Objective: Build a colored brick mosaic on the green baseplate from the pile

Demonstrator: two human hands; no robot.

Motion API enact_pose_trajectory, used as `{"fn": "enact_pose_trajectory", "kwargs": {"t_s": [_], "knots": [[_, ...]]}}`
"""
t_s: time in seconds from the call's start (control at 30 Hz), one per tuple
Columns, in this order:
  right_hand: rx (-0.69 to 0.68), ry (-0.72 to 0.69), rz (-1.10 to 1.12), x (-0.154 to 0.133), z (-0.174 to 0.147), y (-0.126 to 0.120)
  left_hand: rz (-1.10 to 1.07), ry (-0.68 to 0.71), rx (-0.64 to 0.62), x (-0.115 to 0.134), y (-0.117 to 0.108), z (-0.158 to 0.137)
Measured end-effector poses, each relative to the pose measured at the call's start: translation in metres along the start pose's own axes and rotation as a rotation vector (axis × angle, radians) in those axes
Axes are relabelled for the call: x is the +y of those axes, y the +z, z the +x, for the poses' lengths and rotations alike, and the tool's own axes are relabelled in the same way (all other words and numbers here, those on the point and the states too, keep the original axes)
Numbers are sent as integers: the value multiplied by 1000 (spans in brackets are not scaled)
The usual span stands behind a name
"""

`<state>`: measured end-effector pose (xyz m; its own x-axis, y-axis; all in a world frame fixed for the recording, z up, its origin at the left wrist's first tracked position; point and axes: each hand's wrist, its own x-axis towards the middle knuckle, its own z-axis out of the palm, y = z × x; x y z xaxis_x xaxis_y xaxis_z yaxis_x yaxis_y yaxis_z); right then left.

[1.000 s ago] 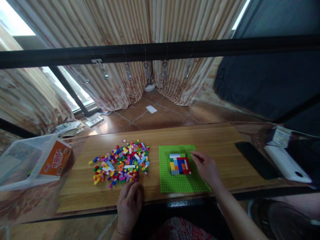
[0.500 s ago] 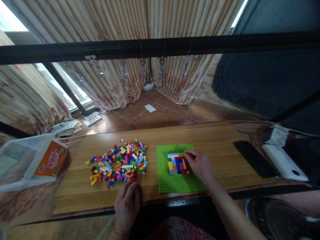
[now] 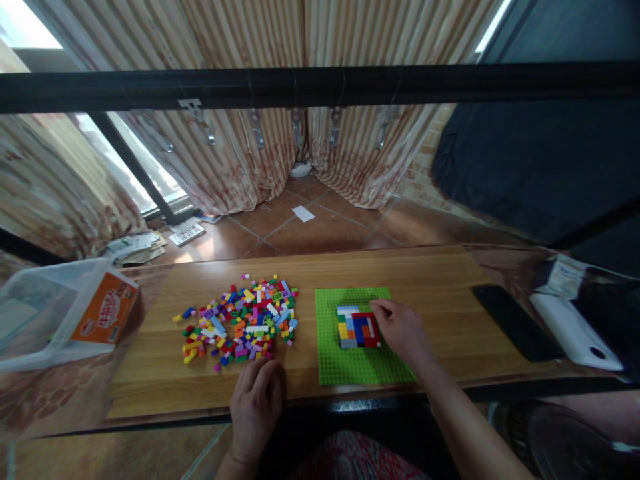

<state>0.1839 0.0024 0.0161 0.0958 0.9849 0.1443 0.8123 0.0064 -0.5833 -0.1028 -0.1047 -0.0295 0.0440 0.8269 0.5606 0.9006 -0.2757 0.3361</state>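
Note:
On a light green studded baseplate (image 3: 330, 367) stands a compact block of coloured toy bricks (image 3: 359, 330), with yellow, white, blue, orange and red parts. My right hand (image 3: 403, 328) reaches over the plate's right side, its thumb and index finger pinched at the block's far right corner. Whatever lies between those fingertips is too small and covered to make out. My left hand (image 3: 257, 393) rests at the table's near edge, fingers curled in and nothing visible in them. Just beyond it spreads a loose pile of mixed bricks (image 3: 255, 320).
The wooden tabletop (image 3: 425, 280) carries everything. A clear plastic bin (image 3: 55, 287) with an orange label stands at the left. To the right lie a black flat object (image 3: 515, 323) and a white device (image 3: 575, 333). A black bar (image 3: 320, 87) crosses beyond the table.
The camera view has shifted slightly. My right hand stays at the block's far right corner, fingers still pinched. My left hand remains by the brick pile.

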Motion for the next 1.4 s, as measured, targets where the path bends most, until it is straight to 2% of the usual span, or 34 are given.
{"fn": "enact_pose_trajectory", "kwargs": {"t_s": [0.07, 0.2, 0.3, 0.57, 0.8, 0.93, 1.03, 1.1, 1.17, 1.3, 1.4], "knots": [[-22, 30, 111, 5, 3, 2, -8, -1, 8, 0, 0, 0], [-84, 188, 403, 14, 9, 7, -5, -9, -5, 0, -1, 0], [-104, 275, 536, 15, 12, 8, 3, -10, -11, 0, 0, -1], [-198, 375, 567, 12, 16, 5, 5, -19, -10, 0, 2, -2], [-224, 378, 592, 13, 16, 6, -7, -25, -18, 3, -1, 2], [-195, 339, 574, 14, 17, 2, -28, -28, -12, 3, -1, 2], [-107, 305, 543, 11, 15, -4, -52, -48, -13, 4, -1, 0], [-34, 256, 517, 0, 10, -6, -64, -65, -15, 4, -1, -1], [-19, 154, 485, -18, 1, -5, -76, -80, -16, 5, -1, -1], [-190, -162, 388, -62, -24, 12, -104, -95, -11, 7, -2, -1], [-258, -293, 287, -83, -34, 33, -118, -104, -15, 8, -3, 0]]}}
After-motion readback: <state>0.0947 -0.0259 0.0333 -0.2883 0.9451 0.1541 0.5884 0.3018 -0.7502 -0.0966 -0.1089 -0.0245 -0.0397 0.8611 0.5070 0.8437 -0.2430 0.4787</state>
